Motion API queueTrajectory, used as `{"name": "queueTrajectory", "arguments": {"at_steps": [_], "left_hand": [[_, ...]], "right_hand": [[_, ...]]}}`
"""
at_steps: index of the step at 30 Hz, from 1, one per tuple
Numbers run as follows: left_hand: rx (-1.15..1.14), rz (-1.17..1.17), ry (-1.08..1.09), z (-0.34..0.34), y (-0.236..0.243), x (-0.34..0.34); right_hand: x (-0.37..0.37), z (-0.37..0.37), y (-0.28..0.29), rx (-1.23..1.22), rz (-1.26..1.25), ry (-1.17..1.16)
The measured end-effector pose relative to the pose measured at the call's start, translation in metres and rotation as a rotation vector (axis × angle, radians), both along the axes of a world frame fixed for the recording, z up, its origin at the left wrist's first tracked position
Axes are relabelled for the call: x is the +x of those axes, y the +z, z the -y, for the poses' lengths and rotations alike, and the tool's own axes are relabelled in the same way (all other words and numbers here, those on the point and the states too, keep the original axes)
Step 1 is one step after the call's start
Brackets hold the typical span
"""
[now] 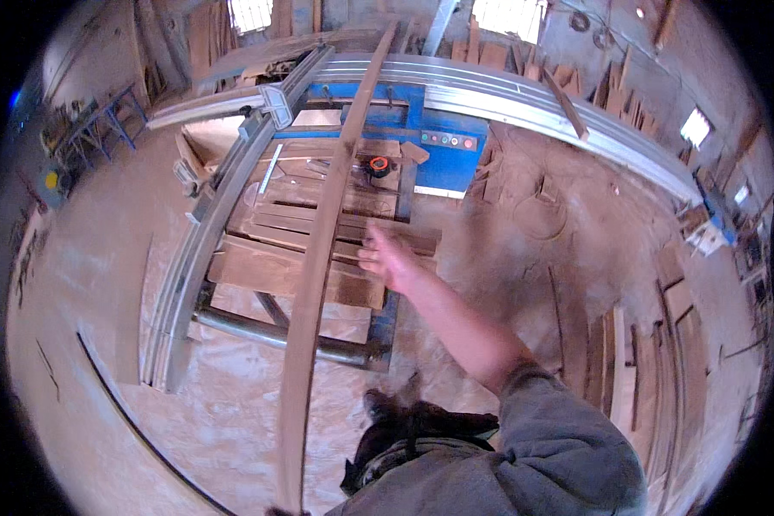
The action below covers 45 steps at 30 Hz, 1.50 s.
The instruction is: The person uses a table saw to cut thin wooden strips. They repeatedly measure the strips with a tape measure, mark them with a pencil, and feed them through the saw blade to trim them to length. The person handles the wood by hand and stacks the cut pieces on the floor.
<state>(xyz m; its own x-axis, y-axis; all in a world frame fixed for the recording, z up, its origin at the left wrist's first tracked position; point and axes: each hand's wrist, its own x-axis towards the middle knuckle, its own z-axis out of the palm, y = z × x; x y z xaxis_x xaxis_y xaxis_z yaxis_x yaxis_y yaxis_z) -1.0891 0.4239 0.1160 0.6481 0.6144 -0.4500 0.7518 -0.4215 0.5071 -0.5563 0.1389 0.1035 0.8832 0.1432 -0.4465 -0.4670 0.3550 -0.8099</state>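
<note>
A long wooden board (324, 230) runs from the bottom edge up over the blue saw machine (446, 159). Just right of the board, my right hand (389, 262) reaches forward with its fingers apart and nothing in them. It hovers above the short wooden pieces (353, 281) laid across the machine's frame. An orange and black tape measure (377, 166) rests farther up, beside the board. My left hand is not visible; a small dark shape at the board's near end cannot be made out.
A metal rail (206, 232) slants along the machine's left side. The long aluminium beam (568, 129) crosses behind and curves right. Wooden strips (619, 365) lie on the dusty floor at right. A thin dark strip (138, 417) lies at lower left.
</note>
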Motion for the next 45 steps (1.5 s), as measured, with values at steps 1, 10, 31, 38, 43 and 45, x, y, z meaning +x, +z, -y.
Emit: {"name": "queueTrajectory", "arguments": {"at_steps": [1,10,31,38,43,45], "left_hand": [[-0.179,0.205,0.070,-0.010,-0.037,0.013],[0.320,-0.034,-0.172,0.106,0.008,0.240],[0.243,0.101,0.023,0.153,-0.026,0.405],[0.260,-0.100,0.105,0.156,-0.016,0.442],[0.248,0.006,0.149,0.143,-0.045,0.428],[0.271,-0.092,0.102,0.149,-0.027,0.456]], "right_hand": [[0.004,0.023,0.009,-0.007,0.052,0.002],[0.132,0.197,-0.049,-0.084,-0.016,-0.160],[0.272,0.372,-0.143,-0.318,-0.282,-0.109],[0.315,0.374,-0.146,-0.333,-0.319,0.033],[0.370,0.373,-0.175,-0.318,-0.371,0.191],[0.401,0.391,-0.188,-0.283,-0.383,0.252]]}}
